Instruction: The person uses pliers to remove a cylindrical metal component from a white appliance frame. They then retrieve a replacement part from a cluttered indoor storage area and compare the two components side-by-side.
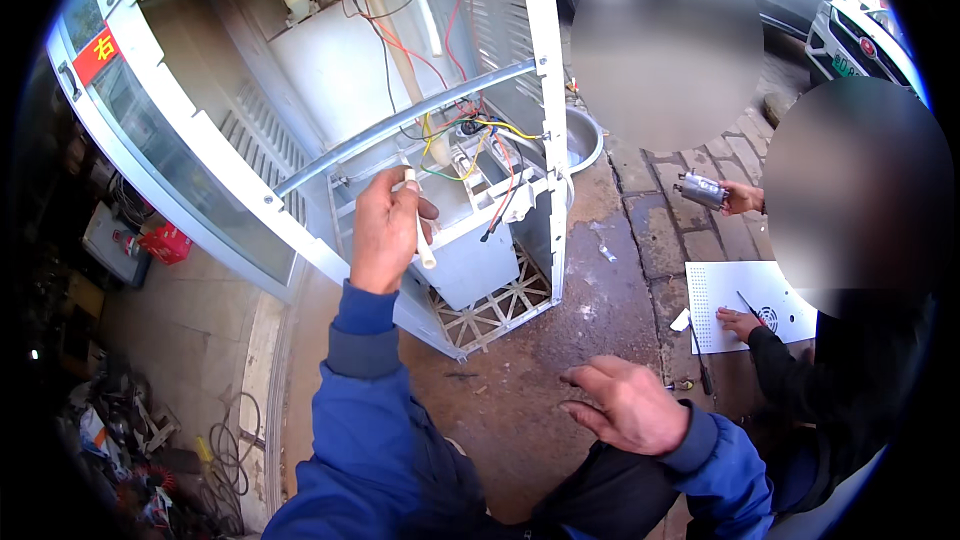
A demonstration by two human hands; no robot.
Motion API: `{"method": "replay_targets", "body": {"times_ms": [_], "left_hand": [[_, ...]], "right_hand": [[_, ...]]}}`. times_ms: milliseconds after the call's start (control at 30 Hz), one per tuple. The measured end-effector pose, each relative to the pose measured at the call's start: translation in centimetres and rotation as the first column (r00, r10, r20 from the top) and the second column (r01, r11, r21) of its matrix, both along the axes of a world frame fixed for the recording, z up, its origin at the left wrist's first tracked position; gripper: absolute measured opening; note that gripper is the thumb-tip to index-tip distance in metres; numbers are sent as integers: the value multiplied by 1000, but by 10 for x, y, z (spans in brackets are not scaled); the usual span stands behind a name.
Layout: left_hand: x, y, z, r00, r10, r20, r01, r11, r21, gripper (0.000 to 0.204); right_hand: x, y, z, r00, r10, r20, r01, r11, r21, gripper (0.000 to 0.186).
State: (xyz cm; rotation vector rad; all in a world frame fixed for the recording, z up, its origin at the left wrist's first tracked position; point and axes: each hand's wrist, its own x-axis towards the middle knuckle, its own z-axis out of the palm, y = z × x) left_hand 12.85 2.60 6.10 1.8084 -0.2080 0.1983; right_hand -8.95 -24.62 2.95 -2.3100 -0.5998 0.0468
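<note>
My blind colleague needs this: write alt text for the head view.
A person's left hand holds a short white tube before an open white cabinet with exposed coloured wires. The right hand looks empty; at right, a co-worker's hand holds a silver cylinder.

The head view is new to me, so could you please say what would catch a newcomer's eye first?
The open white cabinet at upper left stands out, with red, yellow, green and black wires strung inside it. At its front, the left hand holds a short off-white tube. At the right, another person's hand holds a silvery cylindrical part.
</note>
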Motion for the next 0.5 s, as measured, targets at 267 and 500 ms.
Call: {"method": "replay_targets", "body": {"times_ms": [267,500], "left_hand": [[82,39,-13,995,99,24,-102,950,297,31],[162,63,-51,997,81,-11,-77,973,219,18]], "right_hand": [[-5,9,-93,971,118,-208,-182,928,-324,24],[-13,8,-103,999,-41,-26,32,959,-280,12]]}}
